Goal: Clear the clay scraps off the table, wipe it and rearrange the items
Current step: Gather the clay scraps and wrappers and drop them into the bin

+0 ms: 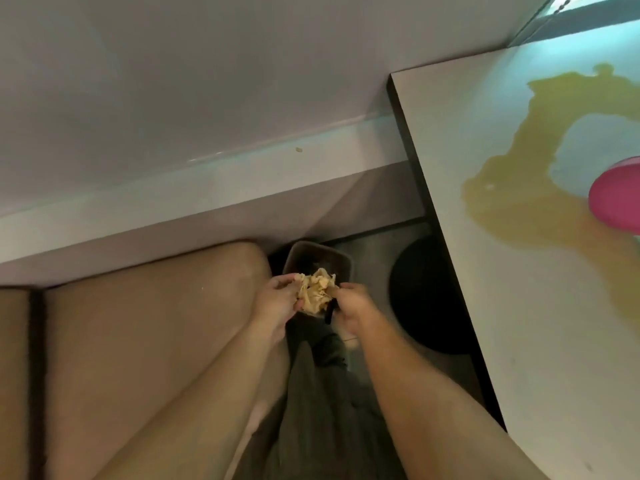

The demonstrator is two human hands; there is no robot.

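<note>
Both my hands hold a crumpled, beige clump of clay scraps [316,291] low down, left of the table. My left hand [277,299] grips its left side and my right hand [353,306] grips its right side. The clump hangs directly over a small dark bin [318,256] on the floor. The white table [519,306] stands at the right, with a large yellowish smear [512,188] across its top.
A pink rounded object [620,195] sits at the table's right edge of view. A beige sofa cushion [138,341] fills the lower left. A round black table base [426,296] lies on the floor under the table. A white wall and skirting run behind.
</note>
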